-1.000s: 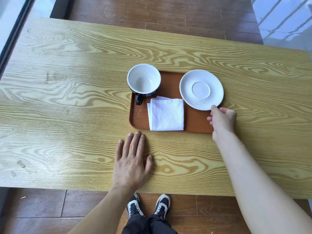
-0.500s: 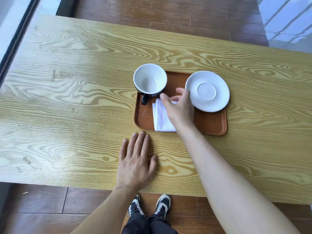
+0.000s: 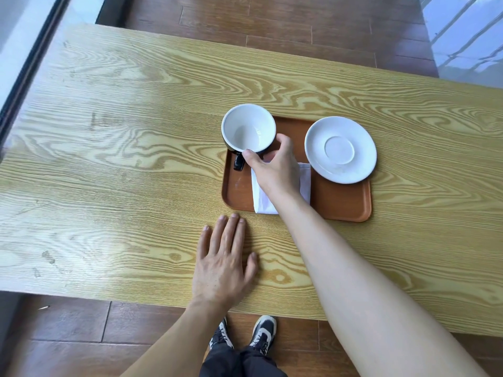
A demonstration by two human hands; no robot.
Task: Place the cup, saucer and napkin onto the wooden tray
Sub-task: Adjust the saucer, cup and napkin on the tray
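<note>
While beside the saucer (image 3: pixel 340 149), right hand (image 3: pixel 275 170) over napkin (image 3: pixel 305 180), cup (image 3: pixel 248 129) in grip.

A wood-grain table (image 3: pixel 136 164) over plank floor (image 3: pixel 272 25), sneakers (image 3: pixel 262 331) below.

White-lined black cup (image 3: pixel 248 129), white saucer (image 3: pixel 340 149) and napkin (image 3: pixel 305 180), reddish-brown tray (image 3: pixel 343 202), yellow wavy-grained table (image 3: pixel 122 159).

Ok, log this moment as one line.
right hand: gripping cup rim | left hand: flat on table | saucer, napkin: on tray
</note>
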